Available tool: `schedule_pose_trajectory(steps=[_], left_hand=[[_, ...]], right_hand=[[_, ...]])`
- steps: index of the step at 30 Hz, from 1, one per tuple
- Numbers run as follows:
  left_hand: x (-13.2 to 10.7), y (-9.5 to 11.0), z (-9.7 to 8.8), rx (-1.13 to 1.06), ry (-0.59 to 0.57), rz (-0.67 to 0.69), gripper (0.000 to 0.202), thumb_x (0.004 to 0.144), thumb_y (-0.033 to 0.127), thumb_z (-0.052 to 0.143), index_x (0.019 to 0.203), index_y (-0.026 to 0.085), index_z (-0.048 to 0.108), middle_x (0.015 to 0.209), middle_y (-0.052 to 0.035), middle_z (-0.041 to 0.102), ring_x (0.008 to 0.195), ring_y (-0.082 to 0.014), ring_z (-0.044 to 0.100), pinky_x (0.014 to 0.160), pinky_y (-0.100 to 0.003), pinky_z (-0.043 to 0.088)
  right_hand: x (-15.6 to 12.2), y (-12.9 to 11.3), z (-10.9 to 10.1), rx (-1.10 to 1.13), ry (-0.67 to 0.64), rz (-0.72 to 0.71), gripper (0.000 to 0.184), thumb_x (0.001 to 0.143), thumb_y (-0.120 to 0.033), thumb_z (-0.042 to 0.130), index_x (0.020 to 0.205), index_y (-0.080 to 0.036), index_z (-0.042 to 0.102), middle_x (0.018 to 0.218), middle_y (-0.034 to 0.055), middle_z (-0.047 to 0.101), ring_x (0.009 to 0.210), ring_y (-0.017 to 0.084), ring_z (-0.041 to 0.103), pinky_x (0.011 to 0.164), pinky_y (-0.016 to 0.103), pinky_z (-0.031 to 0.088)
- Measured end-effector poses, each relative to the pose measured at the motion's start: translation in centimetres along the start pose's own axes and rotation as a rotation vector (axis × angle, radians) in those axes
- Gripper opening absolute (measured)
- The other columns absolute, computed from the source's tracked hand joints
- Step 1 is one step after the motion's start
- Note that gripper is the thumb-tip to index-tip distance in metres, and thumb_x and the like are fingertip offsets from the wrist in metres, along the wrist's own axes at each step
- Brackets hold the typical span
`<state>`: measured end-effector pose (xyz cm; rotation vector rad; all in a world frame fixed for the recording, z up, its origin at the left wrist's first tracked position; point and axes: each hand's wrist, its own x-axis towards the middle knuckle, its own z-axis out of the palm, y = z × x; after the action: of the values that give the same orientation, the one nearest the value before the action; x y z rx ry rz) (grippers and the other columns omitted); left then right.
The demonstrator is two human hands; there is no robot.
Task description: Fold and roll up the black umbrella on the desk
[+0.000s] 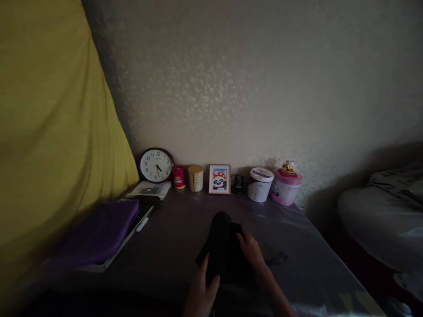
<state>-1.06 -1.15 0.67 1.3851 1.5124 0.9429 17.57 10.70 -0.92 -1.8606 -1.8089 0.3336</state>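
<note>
A black item [220,242] with a rounded, tube-like upper end stands out in front of me over the table, flaring at its left side. It looks like dark cloth, but the dim light hides what kind of thing it is. Around its lower part, my left hand [202,288] is closed, with thumb and finger on either side. On the right, my right hand [251,250] pinches the upper edge of a black flap [236,229] beside the tube. A small dark strip-like thing [279,258] lies on the table to the right of my right wrist.
Along the wall stand a clock [156,165], a red can [179,177], a yellow-lidded can [196,179], a framed panda picture [220,179], a small black object [238,184] and two tubs [260,186]. A purple case [99,229] and a white pen-like item [142,224] lie left, near a yellow curtain [56,123].
</note>
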Motion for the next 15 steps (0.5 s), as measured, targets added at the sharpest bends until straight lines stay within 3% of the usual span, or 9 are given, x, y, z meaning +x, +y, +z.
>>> schedule_pose_trajectory(steps=[8, 15], left_hand=[[0.2, 0.0, 0.4, -0.068, 0.012, 0.004, 0.063, 0.079, 0.036, 0.044, 0.135, 0.012, 0.026, 0.138, -0.0096, 0.038, 0.127, -0.0167, 0.034, 0.104, -0.028, 0.028], [0.2, 0.1, 0.8, -0.006, 0.021, 0.026, 0.063, 0.08, 0.032, 0.041, 0.136, 0.009, 0.023, 0.137, -0.0109, 0.039, 0.126, -0.0167, 0.036, 0.103, -0.028, 0.029]], right_hand=[[0.8, -2.0, -1.0, -0.01, -0.015, -0.024, 0.025, 0.089, -0.026, 0.038, 0.092, -0.016, 0.061, 0.089, 0.01, 0.069, 0.088, 0.021, 0.064, 0.068, 0.024, 0.04], [2.5, -5.5, -1.4, -0.041, -0.04, -0.084, 0.026, 0.089, -0.027, 0.039, 0.086, -0.015, 0.061, 0.086, 0.0112, 0.069, 0.086, 0.021, 0.064, 0.065, 0.024, 0.039]])
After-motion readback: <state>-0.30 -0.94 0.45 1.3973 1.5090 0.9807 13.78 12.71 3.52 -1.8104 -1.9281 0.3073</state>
